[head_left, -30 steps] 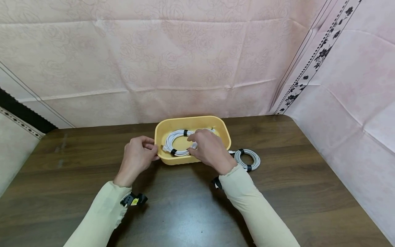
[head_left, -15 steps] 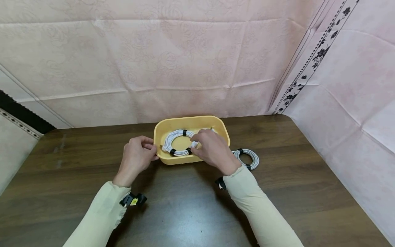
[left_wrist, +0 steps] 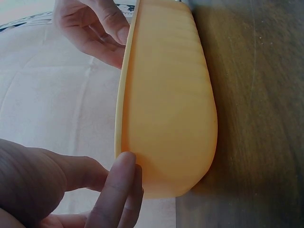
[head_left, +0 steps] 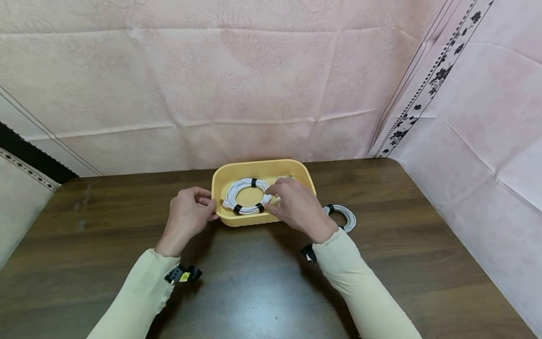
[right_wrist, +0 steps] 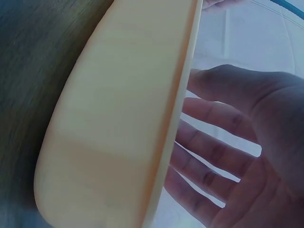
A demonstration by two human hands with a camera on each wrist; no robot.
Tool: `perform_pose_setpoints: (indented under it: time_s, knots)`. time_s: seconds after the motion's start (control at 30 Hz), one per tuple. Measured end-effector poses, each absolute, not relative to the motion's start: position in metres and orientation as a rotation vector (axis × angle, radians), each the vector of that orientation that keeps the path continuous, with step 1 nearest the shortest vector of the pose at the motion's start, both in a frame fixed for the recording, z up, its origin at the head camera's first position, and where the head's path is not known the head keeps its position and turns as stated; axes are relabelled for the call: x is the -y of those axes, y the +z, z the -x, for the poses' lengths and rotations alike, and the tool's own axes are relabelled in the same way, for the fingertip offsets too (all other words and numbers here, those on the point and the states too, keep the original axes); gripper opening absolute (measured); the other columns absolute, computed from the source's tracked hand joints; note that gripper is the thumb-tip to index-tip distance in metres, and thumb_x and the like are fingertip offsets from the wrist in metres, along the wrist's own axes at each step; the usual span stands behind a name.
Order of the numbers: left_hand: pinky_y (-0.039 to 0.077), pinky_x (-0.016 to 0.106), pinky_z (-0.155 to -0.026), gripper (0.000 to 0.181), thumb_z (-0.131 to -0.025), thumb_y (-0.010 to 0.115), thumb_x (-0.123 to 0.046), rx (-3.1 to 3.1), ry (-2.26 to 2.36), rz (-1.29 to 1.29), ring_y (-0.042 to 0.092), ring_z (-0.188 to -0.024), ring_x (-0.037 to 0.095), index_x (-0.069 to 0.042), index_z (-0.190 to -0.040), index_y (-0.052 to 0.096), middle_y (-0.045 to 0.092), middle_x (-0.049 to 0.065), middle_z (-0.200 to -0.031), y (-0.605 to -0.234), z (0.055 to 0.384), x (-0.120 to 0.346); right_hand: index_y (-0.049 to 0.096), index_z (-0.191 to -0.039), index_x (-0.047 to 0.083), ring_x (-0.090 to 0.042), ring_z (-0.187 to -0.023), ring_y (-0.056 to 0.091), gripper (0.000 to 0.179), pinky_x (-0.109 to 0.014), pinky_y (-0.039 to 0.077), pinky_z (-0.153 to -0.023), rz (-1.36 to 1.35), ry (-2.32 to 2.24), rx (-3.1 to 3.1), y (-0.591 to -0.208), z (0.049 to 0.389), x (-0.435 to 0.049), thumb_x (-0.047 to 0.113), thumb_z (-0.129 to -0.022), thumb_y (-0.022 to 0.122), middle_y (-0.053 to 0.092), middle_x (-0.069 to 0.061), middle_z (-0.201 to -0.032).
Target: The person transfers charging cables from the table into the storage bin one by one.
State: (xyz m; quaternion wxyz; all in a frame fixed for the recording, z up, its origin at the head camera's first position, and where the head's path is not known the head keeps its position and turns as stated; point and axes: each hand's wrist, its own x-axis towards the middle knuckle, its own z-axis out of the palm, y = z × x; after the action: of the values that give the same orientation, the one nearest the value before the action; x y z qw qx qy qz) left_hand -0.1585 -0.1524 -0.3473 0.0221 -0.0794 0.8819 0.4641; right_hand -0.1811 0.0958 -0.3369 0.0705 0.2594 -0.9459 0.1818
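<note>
A yellow plastic tray (head_left: 259,217) stands at the table's back edge. Inside, on its left, lies a coiled white cable (head_left: 234,192) with black ties. My left hand (head_left: 189,212) holds the tray's left front corner; in the left wrist view its fingertips (left_wrist: 122,164) lie against the rim. Over the tray's right half hangs my right hand (head_left: 298,207), fingers spread and reaching inside behind the front wall, thumb by the rim in the right wrist view. Bits of white cable show around that hand; its fingertips' contact there is hidden.
Another white cable coil (head_left: 348,217) with black ties lies on the wooden table (head_left: 237,282) right of the tray, partly behind the right wrist. Floral cloth (head_left: 237,94) hangs behind the table, and more cloth (head_left: 487,141) rises at the right.
My right hand has shifted slightly right inside the tray, uncovering more of the left coil's right side and covering part of the coil outside. My left hand stays at the corner.
</note>
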Motion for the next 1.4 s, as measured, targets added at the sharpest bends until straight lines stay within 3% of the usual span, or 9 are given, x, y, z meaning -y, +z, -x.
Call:
perform_pose_setpoints:
  time_s: [0.33, 0.97, 1.2, 1.4]
  knots:
    - [0.065, 0.035, -0.074, 0.033, -0.098, 0.057, -0.012, -2.730, 1.439, 0.255, 0.073, -0.070, 0.010, 0.004, -0.125, 0.063, 0.071, 0.019, -0.105, -0.348, 0.159, 0.152, 0.079, -0.111, 0.016, -0.020, -0.113, 0.065, 0.023, -0.041, 0.061, -0.088, -0.804, 0.528, 2.839, -0.334, 0.178, -0.107, 0.024, -0.089, 0.076, 0.075, 0.002, -0.114]
    - [0.064, 0.026, -0.066, 0.031, -0.098, 0.057, -0.012, -2.749, 1.433, 0.234, 0.073, -0.070, 0.010, 0.004, -0.123, 0.063, 0.071, 0.019, -0.103, -0.349, 0.159, 0.153, 0.077, -0.116, 0.017, -0.020, -0.122, 0.061, 0.027, -0.042, 0.058, -0.097, -0.826, 0.513, 2.842, -0.333, 0.174, -0.124, 0.024, -0.090, 0.077, 0.074, 0.001, -0.119]
    - [0.065, 0.035, -0.073, 0.033, -0.097, 0.057, -0.012, -2.735, 1.450, 0.238, 0.073, -0.070, 0.010, 0.005, -0.125, 0.063, 0.071, 0.020, -0.105, -0.347, 0.158, 0.152, 0.077, -0.116, 0.017, -0.023, -0.125, 0.061, 0.028, -0.043, 0.056, -0.101, -0.836, 0.507, 2.803, -0.335, 0.171, -0.128, 0.024, -0.089, 0.078, 0.074, 0.000, -0.120]
    - [0.065, 0.034, -0.073, 0.032, -0.098, 0.057, -0.012, -2.733, 1.447, 0.238, 0.073, -0.070, 0.011, 0.005, -0.125, 0.063, 0.071, 0.020, -0.104, -0.347, 0.158, 0.151, 0.076, -0.118, 0.016, -0.023, -0.121, 0.064, 0.031, -0.043, 0.056, -0.100, -0.836, 0.513, 2.805, -0.333, 0.170, -0.133, 0.024, -0.088, 0.080, 0.073, -0.001, -0.120]
